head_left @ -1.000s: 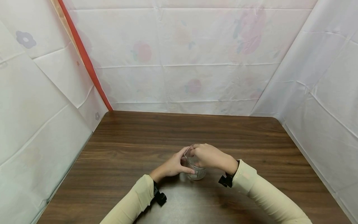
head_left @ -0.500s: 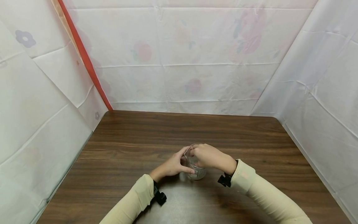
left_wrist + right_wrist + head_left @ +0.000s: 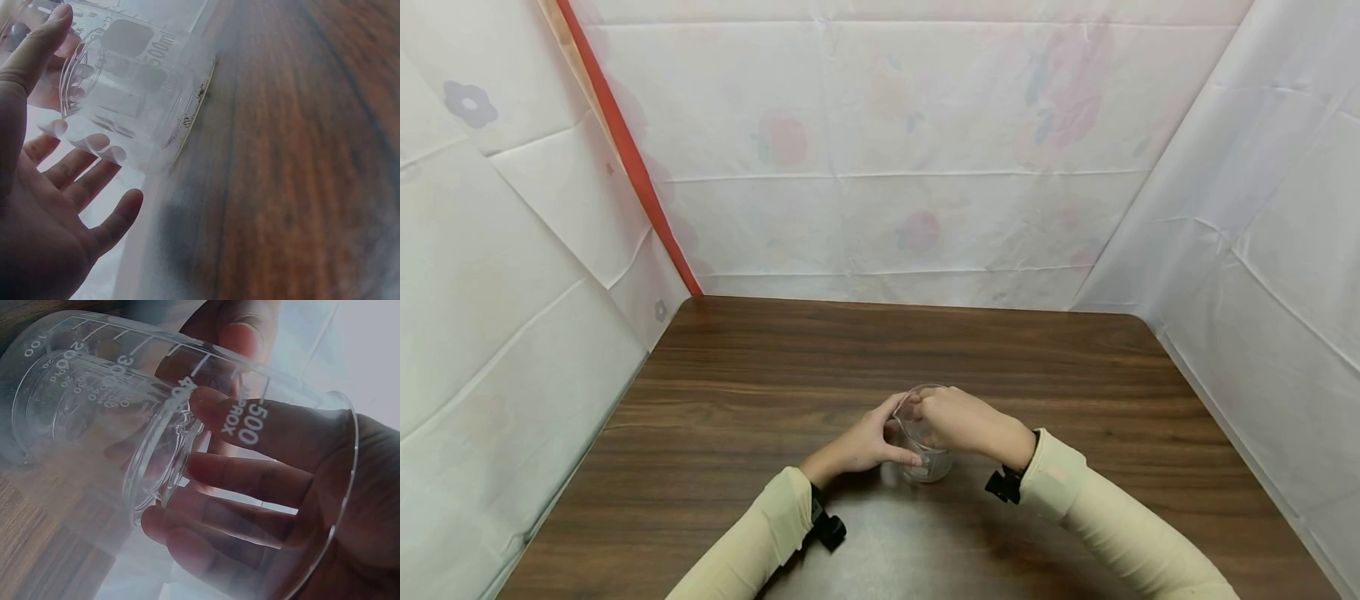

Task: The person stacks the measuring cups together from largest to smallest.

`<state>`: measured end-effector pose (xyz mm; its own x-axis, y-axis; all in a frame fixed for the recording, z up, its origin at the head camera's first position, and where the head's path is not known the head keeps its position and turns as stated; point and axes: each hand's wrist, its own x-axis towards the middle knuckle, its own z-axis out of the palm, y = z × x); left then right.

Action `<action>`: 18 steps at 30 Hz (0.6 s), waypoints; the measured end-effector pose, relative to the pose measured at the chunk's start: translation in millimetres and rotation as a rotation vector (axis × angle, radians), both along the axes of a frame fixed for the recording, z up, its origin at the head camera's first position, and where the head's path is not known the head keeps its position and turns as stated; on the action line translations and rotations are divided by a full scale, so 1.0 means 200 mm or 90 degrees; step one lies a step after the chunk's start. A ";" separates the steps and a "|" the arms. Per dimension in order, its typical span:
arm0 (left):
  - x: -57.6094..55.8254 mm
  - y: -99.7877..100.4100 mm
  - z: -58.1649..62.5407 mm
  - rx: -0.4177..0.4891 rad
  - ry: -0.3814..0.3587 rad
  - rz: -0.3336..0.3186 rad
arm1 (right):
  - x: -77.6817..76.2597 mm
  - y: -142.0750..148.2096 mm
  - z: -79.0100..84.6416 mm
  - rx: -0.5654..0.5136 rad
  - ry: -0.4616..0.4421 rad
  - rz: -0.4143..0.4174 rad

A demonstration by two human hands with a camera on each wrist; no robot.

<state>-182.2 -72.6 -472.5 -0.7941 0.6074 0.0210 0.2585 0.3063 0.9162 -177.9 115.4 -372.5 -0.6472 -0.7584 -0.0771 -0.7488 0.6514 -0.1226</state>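
Note:
A large clear glass beaker marked 500 ml stands on the table, slightly right of the middle. My left hand holds its side, thumb at the front and fingers behind. In the left wrist view those fingers curve along the glass. My right hand reaches down through the beaker's mouth. Inside the large beaker sits a smaller graduated beaker, with another glass rim showing within its own. In the right wrist view, my right thumb and fingers pinch at the smaller beaker's rim.
The dark wood-grain table extends around the beaker on all sides. White patterned cloth hangs behind it and at both sides. A red strip runs down the back left corner. Black wrist cameras sit below both hands.

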 end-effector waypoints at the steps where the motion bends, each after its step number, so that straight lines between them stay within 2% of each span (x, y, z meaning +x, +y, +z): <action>1: 0.00 0.00 0.00 0.000 -0.001 0.000 | 0.00 0.00 0.00 -0.001 0.001 0.000; 18: 0.00 0.00 0.01 -0.009 -0.002 0.005 | 0.00 0.00 0.00 -0.004 0.014 0.015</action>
<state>-181.8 -73.2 -470.5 -0.7988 0.6015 0.0102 0.2532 0.3208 0.9127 -178.7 114.4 -372.8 -0.6301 -0.7744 -0.0577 -0.7669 0.6322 -0.1104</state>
